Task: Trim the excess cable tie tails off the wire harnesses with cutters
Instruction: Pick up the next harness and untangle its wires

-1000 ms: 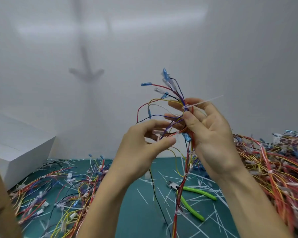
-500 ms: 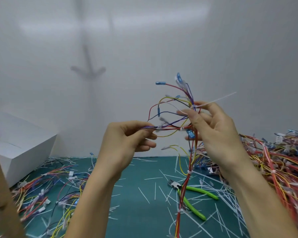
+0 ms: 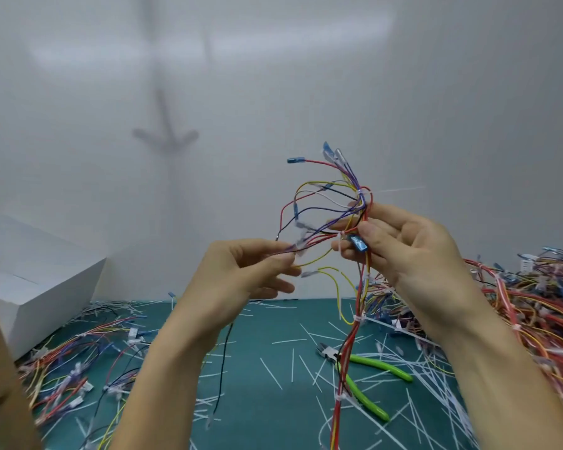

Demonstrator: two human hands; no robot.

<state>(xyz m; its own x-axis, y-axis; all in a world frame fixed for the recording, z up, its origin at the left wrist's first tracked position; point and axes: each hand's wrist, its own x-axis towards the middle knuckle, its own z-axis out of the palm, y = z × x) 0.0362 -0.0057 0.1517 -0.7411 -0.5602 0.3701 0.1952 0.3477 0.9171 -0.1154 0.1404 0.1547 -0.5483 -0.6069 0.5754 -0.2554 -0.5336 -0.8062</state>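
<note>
I hold one wire harness of red, yellow, blue and purple wires up in front of me. My right hand grips its bundled trunk, near a blue connector. A long white cable tie tail sticks out to the right above that hand. My left hand pinches a few loose wire ends pulled out to the left. The harness trunk hangs down to the mat. The green-handled cutters lie on the mat below, untouched.
A green cutting mat is strewn with cut white tie tails. A large heap of harnesses fills the right side, a smaller heap the left. A white box stands at the far left, with a wooden post in front.
My left hand has drawn leftward and away from the right, spreading the loose wires. My right hand has shifted right with the trunk.
</note>
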